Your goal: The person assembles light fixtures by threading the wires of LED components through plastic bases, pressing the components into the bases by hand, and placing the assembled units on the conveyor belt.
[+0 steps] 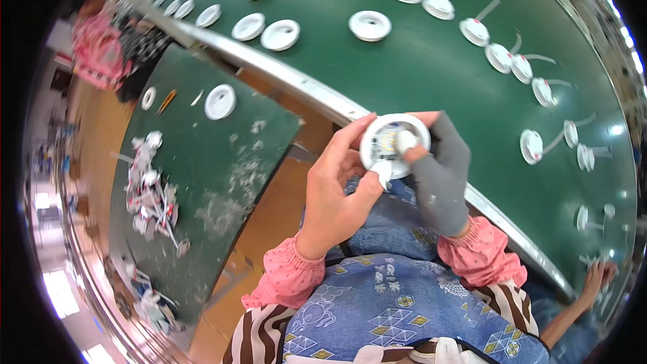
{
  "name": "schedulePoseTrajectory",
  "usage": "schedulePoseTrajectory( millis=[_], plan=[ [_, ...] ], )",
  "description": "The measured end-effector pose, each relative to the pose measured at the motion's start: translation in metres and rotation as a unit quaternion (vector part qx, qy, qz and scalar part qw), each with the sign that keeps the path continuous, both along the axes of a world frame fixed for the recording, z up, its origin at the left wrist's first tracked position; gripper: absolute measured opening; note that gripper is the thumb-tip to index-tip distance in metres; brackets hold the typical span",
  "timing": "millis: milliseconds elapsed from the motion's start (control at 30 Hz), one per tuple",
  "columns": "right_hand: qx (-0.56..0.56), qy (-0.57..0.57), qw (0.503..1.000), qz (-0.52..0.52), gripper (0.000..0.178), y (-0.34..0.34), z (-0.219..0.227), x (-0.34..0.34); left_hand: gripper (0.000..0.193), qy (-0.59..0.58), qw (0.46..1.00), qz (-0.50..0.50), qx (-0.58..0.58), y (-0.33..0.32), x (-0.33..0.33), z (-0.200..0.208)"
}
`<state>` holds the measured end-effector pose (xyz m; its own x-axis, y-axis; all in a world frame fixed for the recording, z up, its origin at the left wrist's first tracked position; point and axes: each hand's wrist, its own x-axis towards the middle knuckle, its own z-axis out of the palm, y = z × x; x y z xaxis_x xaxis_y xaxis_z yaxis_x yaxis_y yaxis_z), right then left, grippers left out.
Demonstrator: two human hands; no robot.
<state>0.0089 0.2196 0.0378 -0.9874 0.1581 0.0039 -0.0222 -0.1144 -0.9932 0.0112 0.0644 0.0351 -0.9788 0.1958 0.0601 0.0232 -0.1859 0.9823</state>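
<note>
Bright, even overhead light is filling the scene, and colours are reading saturated. Glare is streaking along the metal rail (317, 94) of the green conveyor belt (431, 67), and small bright spots are reflecting near the belt's right rim. Windows at lower left are blowing out to white. Shadows are staying soft and short under the white round housings (369, 25). Fisheye distortion is bending straight edges toward the rim, and a black vignette is framing the circle. Detail is softening and smearing near the edges; the centre is staying sharp.
</note>
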Motion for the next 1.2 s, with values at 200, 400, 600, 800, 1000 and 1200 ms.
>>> schedulePoseTrajectory(
  millis=[200, 400, 600, 800, 1000, 1200],
  plan=[
    [0.024, -0.002, 0.999, -0.027, 0.020, 0.013, -0.001, 0.001, 0.039, 0.039, 0.994, 0.024, -0.095, 0.023, -0.009, -0.007],
    [-0.012, 0.023, 0.999, -0.025, 0.017, 0.020, -0.006, -0.006, 0.031, 0.034, 0.990, 0.057, -0.125, 0.036, -0.012, -0.002],
    [-0.086, 0.021, 0.996, -0.010, 0.017, 0.021, -0.001, -0.004, 0.016, 0.210, 0.933, 0.149, -0.253, 0.050, -0.008, -0.004],
    [-0.146, -0.019, 0.989, 0.018, 0.019, 0.017, -0.003, -0.005, 0.013, 0.207, 0.928, 0.160, -0.266, 0.045, -0.006, -0.008],
    [-0.099, 0.034, 0.989, 0.103, 0.036, 0.027, 0.010, -0.009, 0.016, 0.112, 0.964, 0.170, -0.173, 0.033, -0.023, 0.000],
    [-0.140, -0.043, 0.977, 0.156, 0.053, 0.041, 0.009, -0.002, 0.017, 0.034, 0.988, 0.129, -0.080, 0.026, -0.022, -0.002]
  ],
)
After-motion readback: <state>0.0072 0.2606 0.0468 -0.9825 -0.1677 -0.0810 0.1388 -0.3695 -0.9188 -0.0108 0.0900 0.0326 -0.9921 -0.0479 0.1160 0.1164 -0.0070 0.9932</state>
